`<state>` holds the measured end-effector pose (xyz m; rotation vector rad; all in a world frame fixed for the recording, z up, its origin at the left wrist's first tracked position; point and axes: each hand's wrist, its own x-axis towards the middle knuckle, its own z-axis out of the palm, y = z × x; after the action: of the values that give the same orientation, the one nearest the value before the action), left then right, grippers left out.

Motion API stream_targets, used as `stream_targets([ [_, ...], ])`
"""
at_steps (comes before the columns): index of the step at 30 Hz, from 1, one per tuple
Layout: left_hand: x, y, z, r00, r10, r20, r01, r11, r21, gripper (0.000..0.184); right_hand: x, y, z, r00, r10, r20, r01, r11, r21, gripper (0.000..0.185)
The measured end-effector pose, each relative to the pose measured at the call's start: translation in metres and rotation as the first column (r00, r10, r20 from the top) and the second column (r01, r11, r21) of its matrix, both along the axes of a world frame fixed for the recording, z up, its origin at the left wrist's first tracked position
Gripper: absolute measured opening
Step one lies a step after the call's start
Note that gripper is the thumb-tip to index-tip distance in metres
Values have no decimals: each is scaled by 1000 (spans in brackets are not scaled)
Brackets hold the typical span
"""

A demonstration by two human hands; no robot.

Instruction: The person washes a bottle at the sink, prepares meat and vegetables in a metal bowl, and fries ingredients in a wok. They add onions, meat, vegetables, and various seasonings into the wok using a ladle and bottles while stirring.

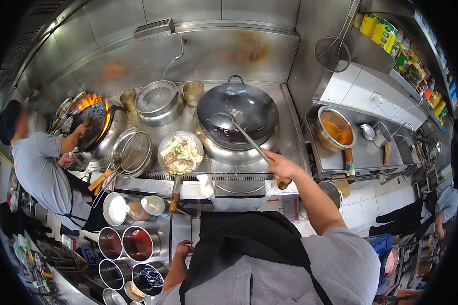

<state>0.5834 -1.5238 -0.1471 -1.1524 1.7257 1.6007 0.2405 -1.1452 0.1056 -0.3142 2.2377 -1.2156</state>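
Note:
My right hand point(283, 169) is wrapped round the wooden handle of a long ladle point(249, 140). The ladle's bowl rests inside a large black wok point(259, 109), among a few small pale pieces of food. Left of the wok lies a perforated strainer point(176, 178) heaped with pale slices, brown pieces and green bits; its wooden handle points toward me. My left hand point(184, 248) hangs low by my apron, beside the metal pots, holding nothing visible, its fingers loosely bent and apart.
A tap point(181, 48) runs into a sieve-topped pot point(160, 109). Wire strainers point(132, 151) lie to its left. Sauce pots point(140, 243) stand by my left arm. At right is a bowl of orange liquid point(336, 129). A co-worker point(48, 157) handles a flaming wok point(90, 124).

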Motion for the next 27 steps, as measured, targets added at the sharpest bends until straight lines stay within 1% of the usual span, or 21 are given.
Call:
stream_targets([
  [1,0,3,3,994,83,68,-83,996,8,44,-3,0,4,1000,22,4,-22,999,27,78],
  [2,0,1,2,994,87,62,-87,996,6,44,-6,-3,9,1000,0,-11,1,998,56,79],
  [5,11,-8,-12,999,30,-28,-29,999,31,45,-19,-8,11,995,-49,-81,55,996,76,80],
  [6,14,-10,-19,998,9,-59,-7,999,42,45,-30,-8,-2,981,-7,-194,32,991,127,79],
  [7,16,-9,-25,996,-11,-89,16,998,52,45,-43,-8,-21,981,-2,-196,29,991,131,79],
  [8,17,-10,-29,993,-34,-116,41,997,59,45,-56,-11,-42,906,53,-421,61,966,252,79],
  [9,14,-11,-32,993,-34,-115,41,997,60,45,-58,-17,-43,780,134,-612,121,926,357,78],
  [10,10,-11,-35,996,-55,-73,56,998,20,45,-59,-19,-43,781,135,-610,120,926,359,78],
  [12,3,-12,-35,996,-88,-26,87,995,-38,43,-60,-25,-40,934,100,-344,66,895,440,77],
  [13,3,-10,-35,996,-83,-27,82,996,-37,43,-65,-19,-52,933,105,-345,62,896,441,77],
  [15,1,-9,-35,992,-46,-114,42,998,-39,42,-88,0,-90,780,196,-595,46,929,367,78],
  [16,2,-9,-34,988,-59,-141,54,998,-43,42,-82,-4,-68,775,204,-598,36,931,365,78],
  [17,8,-8,-34,989,-51,-136,45,998,-43,42,-72,2,-44,887,88,-453,42,962,271,78],
  [18,12,-6,-32,988,-28,-150,23,999,-35,42,-64,3,-24,961,-21,-275,73,981,180,78],
  [19,14,-4,-30,986,-8,-168,4,1000,-26,43,-68,3,-20,962,-21,-273,73,981,181,78],
  [21,24,3,-27,992,-30,-120,25,999,-45,43,-80,6,-11,966,-190,-176,209,973,94,81],
  [22,29,5,-28,994,-40,-98,35,998,-55,43,-85,-1,-11,953,-264,-146,273,961,38,82],
  [23,34,8,-29,996,-51,-76,46,997,-65,43,-90,-9,-19,953,-266,-146,275,961,40,82],
  [24,38,10,-31,999,30,21,-30,1000,0,43,-99,-17,-37,926,-317,-205,334,941,55,82],
  [25,40,11,-30,997,56,62,-57,998,24,43,-106,-25,-49,894,-362,-264,391,918,66,82],
  [27,44,13,-30,984,106,145,-116,991,65,42,-101,-31,-59,894,-380,-238,396,918,22,82],
])
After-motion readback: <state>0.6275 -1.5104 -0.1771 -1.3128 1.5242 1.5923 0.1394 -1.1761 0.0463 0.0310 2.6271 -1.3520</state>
